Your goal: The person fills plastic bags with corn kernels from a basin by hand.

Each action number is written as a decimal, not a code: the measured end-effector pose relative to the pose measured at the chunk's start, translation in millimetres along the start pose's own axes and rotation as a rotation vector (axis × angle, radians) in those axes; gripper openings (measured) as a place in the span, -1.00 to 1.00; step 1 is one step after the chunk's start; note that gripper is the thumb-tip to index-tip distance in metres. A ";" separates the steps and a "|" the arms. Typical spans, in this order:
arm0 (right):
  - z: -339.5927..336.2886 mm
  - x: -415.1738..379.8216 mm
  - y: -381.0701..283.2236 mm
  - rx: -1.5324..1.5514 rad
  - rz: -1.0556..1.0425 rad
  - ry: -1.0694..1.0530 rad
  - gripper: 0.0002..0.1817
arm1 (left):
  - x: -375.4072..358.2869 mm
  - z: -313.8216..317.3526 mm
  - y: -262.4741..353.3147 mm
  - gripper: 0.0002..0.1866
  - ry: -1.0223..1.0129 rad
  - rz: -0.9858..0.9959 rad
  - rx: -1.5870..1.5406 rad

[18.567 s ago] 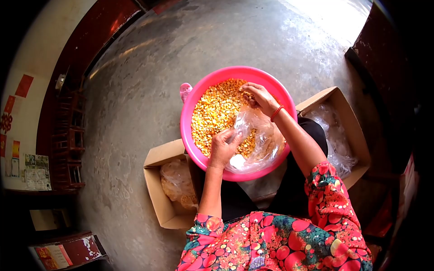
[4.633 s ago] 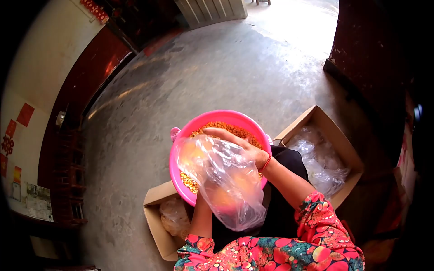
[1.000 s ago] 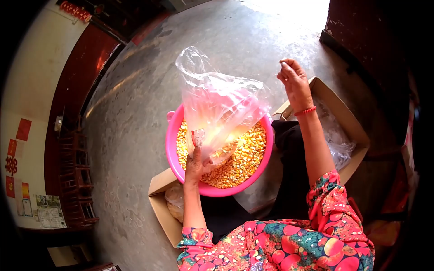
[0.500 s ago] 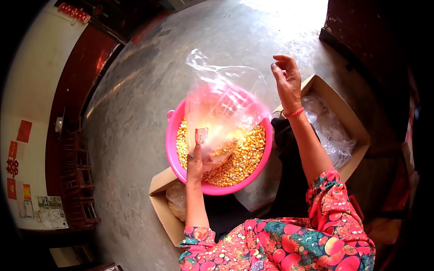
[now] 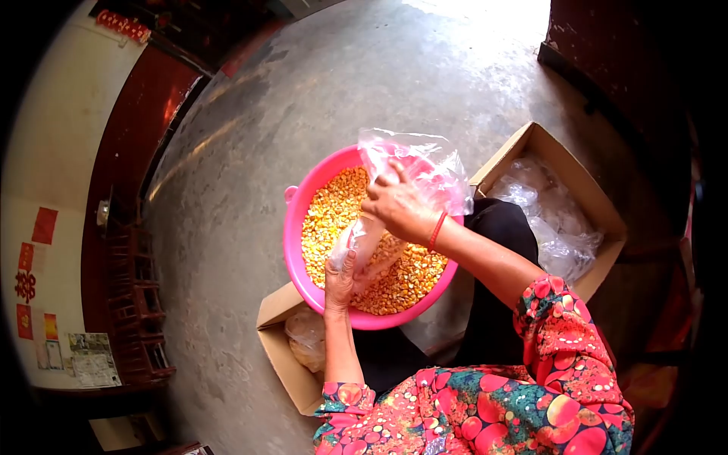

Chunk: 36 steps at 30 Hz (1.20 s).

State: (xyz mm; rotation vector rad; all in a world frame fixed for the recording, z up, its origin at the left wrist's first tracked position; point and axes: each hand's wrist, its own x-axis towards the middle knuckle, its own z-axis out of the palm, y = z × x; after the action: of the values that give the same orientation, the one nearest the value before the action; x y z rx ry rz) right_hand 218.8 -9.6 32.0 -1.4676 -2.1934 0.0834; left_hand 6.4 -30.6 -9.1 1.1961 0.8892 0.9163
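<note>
A clear plastic bag [image 5: 447,163] is stretched over a pink basin [image 5: 292,250] of yellow corn kernels [image 5: 326,212]. My left hand [image 5: 340,284] is closed around the lower part of the bag, low over the basin's near left side. Higher up, my right hand [image 5: 402,205] grips the bag around its middle, so the open end fans out beyond the fingers. Some contents show blurrily through the plastic between both hands; I cannot make out exactly what they are. My right fingertips are partly hidden by the bag.
To the right stands a cardboard box [image 5: 591,182] holding clear plastic bags [image 5: 557,220]. Another cardboard box [image 5: 284,360] at lower left contains a filled bag [image 5: 305,341]. Wooden chairs [image 5: 136,311] line the left wall, and grey concrete floor [image 5: 227,205] surrounds the basin.
My right hand has come down and left from the raised position at the right and taken hold of the bag's middle. The bag's upper end has dropped and swung right.
</note>
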 end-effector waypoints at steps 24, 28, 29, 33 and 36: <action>-85.4 -17.9 65.1 1.763 -0.065 0.080 -0.19 | 1.1 -3.2 -7.5 -0.78 0.204 0.003 0.291; -66.1 -17.7 97.3 1.621 0.337 0.420 -0.48 | 1.9 -6.7 -9.5 -0.85 0.226 0.163 -0.064; -57.8 -16.3 101.1 1.239 0.436 0.165 -0.46 | 2.0 -7.7 -8.7 -0.83 0.245 0.141 -0.127; -16.5 -16.9 55.0 0.814 0.111 -0.094 -0.36 | -1.0 -7.3 -7.1 -0.74 0.197 0.040 -0.257; -5.7 -14.0 3.2 1.167 0.003 -0.189 -0.23 | -5.0 -3.8 -5.4 -0.80 0.094 -0.019 -0.161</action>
State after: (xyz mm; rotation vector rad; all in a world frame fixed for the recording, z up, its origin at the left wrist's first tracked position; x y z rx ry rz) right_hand 228.2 -21.9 30.8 -0.7704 -1.6783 1.2889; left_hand 1.6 -34.6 -14.6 1.0119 0.8826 1.0164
